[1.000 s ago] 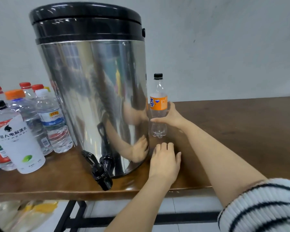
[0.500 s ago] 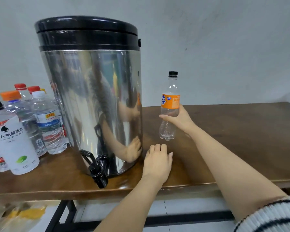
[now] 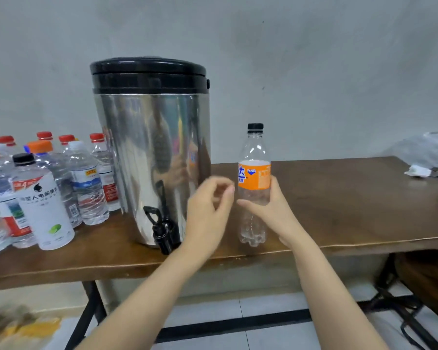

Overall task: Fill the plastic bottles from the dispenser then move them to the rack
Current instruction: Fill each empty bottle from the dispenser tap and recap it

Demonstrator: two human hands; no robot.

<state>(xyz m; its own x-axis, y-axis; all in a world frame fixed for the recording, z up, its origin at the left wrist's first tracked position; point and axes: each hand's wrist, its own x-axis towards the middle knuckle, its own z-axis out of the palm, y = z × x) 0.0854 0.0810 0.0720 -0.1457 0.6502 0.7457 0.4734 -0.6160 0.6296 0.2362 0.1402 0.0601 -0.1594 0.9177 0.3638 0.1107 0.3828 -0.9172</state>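
The bottle (image 3: 254,188) stands upright near the front edge of the tabletop (image 3: 352,203), just right of the dispenser (image 3: 152,152). It is clear plastic with an orange label and a black cap (image 3: 255,126) screwed on, and it looks empty. Whether its base rests on the wood or hangs just above it cannot be told.

The right hand (image 3: 271,210) grips the bottle round its middle from the right side. The thumb crosses the front just below the label and the fingers wrap behind.

The left hand (image 3: 208,210) is raised off the tabletop between the dispenser and the bottle, just left of the bottle and not touching it. Its fingers (image 3: 223,185) are loosely curled toward the thumb and hold nothing. They are blurred, so their exact pose is unclear. This hand is level with the bottle's label and below its cap.

The dispenser is a steel drum with a black lid. Its black tap (image 3: 162,231) is low on the front, overhanging the tabletop edge, just left of the left wrist.

Left of the dispenser is a cluster of capped bottles (image 3: 86,183), most with red caps, and a white-labelled one (image 3: 42,203) in front. At the far right end lie a crumpled white scrap (image 3: 416,171) and a clear bag (image 3: 425,147).
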